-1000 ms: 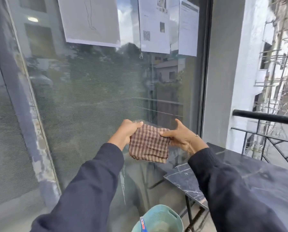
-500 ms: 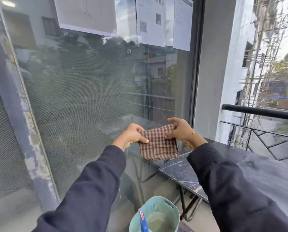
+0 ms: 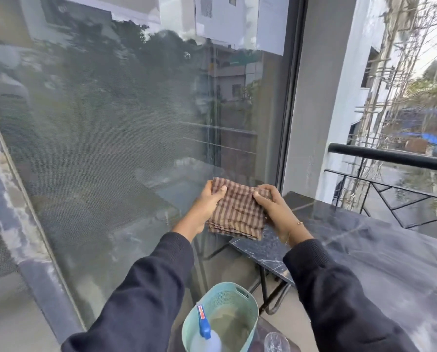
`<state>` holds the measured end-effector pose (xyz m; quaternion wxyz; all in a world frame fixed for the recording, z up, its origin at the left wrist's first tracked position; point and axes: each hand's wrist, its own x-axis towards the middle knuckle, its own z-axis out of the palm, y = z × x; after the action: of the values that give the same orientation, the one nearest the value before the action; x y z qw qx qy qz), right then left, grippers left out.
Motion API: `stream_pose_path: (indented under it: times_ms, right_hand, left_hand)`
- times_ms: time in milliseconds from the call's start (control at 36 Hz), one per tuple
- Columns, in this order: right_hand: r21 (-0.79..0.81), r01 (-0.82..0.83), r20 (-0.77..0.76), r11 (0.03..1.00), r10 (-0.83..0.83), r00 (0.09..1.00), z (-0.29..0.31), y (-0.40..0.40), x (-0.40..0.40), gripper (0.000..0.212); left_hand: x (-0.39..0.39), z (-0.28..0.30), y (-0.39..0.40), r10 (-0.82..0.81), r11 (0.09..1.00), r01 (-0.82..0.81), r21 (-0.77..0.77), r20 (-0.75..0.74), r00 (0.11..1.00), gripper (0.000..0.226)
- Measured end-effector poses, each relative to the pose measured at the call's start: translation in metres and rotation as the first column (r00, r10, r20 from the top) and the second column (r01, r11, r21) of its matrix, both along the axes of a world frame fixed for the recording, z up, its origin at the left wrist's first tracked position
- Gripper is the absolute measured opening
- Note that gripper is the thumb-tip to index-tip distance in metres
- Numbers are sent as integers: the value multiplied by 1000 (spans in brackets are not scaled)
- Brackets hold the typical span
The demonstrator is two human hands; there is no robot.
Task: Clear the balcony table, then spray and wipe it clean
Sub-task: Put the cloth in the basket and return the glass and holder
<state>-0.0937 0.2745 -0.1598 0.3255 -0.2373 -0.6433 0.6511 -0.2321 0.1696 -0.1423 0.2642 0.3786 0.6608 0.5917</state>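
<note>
— What do the fingers hold?

— Both sets are curled on a folded brown checked cloth [image 3: 237,212]. The left hand [image 3: 208,203] pinches the cloth's upper left corner, thumb on the near face, fingers behind. The right hand [image 3: 272,207] grips the upper right edge the same way, a thin bracelet at its wrist.

— Where is the cloth?

— It hangs in the air between the two hands, in several layers, just off the left corner of the dark marble table [image 3: 364,250]; its lower edge hangs in front of that corner. Whether it touches the stone cannot be told.

— And further out?

— Dark sleeves reach up from the bottom edge. Between them, low down, sits a pale green perforated basket [image 3: 247,303] with a spray bottle [image 3: 206,334] leaning inside it, blue trigger uppermost. The rim of a clear glass [image 3: 275,342] shows just right of the basket. A large glass pane [image 3: 123,135] with sheets of paper [image 3: 225,19] stuck near its top fills the background, and a black railing [image 3: 390,158] runs beyond the table's far edge.
</note>
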Motion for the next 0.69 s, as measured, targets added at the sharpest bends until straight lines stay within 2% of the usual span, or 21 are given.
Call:
stream_pose_path:
  times_ms: [111, 222, 278, 389, 445, 528, 583, 695]
  right_hand:
    - [-154, -46, 34, 987, 52, 998, -45, 9, -9, 44]
    - [-145, -120, 180, 982, 145, 973, -99, 16, -19, 83]
    - [-159, -149, 240, 976, 184, 953, -129, 19, -25, 90]
    - [-291, -111, 330, 950, 208, 921, -193, 23, -37, 81]
    - [-291, -72, 405, 954, 192, 894, -223, 22, -41, 71]
    - [-215, -21, 547, 976, 138, 826, -263, 22, -47, 51]
    - [-241, -14, 615, 971, 164, 772, -281, 18, -52, 45]
    - [-255, -86, 780, 963, 257, 570, -307, 14, -67, 41]
  left_hand:
    - [-8, -34, 14, 45, 991, -51, -121, -56, 997, 41]
    - [-20, -81, 28, 122, 947, -127, -294, -35, 992, 50]
    - [-27, -108, 36, 146, 916, -148, -372, -34, 989, 41]
    - [-41, -158, 51, 211, 821, -190, -538, -22, 977, 43]
    - [-47, -182, 57, 169, 764, -153, -627, -34, 985, 40]
    - [-55, -221, 68, -39, 645, -23, -764, -62, 997, 30]
    - [-57, -241, 73, -225, 547, 35, -837, -106, 968, 26]
    - [-61, -277, 91, -493, 360, 118, -926, -81, 866, 27]
